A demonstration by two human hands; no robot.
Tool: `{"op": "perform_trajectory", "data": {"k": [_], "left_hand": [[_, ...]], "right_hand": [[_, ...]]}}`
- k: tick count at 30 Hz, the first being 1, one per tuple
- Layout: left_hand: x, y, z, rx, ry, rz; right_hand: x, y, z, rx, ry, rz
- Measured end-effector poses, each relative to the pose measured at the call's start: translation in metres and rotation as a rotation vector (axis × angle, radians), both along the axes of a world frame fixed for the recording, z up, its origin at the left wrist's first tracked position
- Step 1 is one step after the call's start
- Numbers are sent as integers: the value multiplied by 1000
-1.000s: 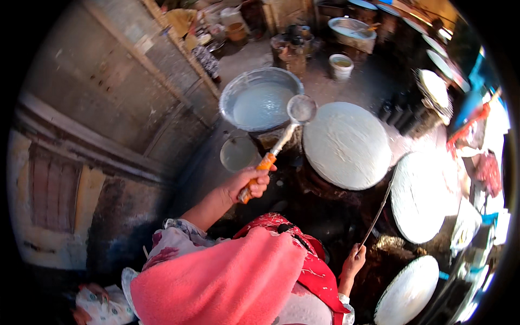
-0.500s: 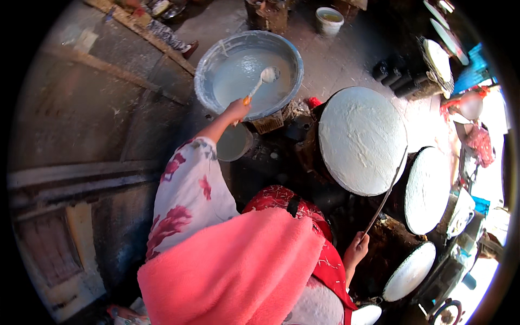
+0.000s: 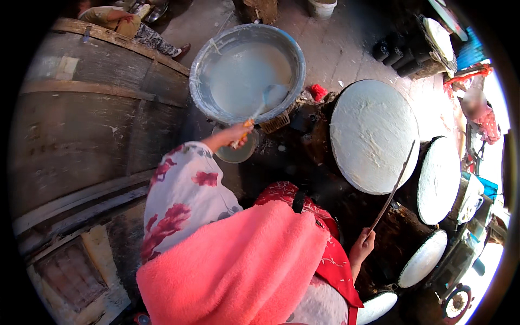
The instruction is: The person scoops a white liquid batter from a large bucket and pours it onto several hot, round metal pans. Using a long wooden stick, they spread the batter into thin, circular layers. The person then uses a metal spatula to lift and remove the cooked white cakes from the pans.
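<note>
At the left, the left hand (image 3: 234, 135) has its fingers wrapped around the orange handle of a ladle (image 3: 269, 97), whose bowl is dipped in the white batter of the big metal basin (image 3: 208, 65). Rightward, a round steamer top (image 3: 374, 135) is already coated white. The right hand (image 3: 362, 248) grips a thin stick (image 3: 391, 189); more coated rounds (image 3: 440, 180) lie beyond, so spreading looks mostly done.

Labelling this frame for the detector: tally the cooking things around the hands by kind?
Round white-coated griddle discs: 5, the largest, then
Metal basin of white batter: 1
Ladle, in left hand: 1
Thin stick, in right hand: 1
Small round dish: 1
Total: 9
</note>
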State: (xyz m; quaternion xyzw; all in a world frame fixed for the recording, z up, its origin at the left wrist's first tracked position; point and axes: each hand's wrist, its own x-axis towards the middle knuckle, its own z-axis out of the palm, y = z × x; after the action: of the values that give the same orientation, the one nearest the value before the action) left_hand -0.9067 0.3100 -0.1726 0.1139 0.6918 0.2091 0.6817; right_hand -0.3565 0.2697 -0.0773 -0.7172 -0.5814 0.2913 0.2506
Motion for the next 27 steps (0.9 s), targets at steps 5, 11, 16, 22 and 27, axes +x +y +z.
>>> {"op": "perform_trajectory", "data": {"k": [5, 11, 16, 22, 27], "left_hand": [[61, -29, 4, 337, -1106, 698], [93, -37, 111, 660, -1173, 714], [78, -60, 228, 899, -972, 547], [42, -82, 287, 1313, -549, 369], [7, -85, 187, 1198, -643, 757]], "right_hand": [[0, 11, -9, 15, 141, -20], [-4, 42, -8, 114, 203, 117], [-16, 63, -16, 103, 243, 192], [-34, 58, -28, 189, 287, 281], [-37, 48, -25, 173, 282, 327]]}}
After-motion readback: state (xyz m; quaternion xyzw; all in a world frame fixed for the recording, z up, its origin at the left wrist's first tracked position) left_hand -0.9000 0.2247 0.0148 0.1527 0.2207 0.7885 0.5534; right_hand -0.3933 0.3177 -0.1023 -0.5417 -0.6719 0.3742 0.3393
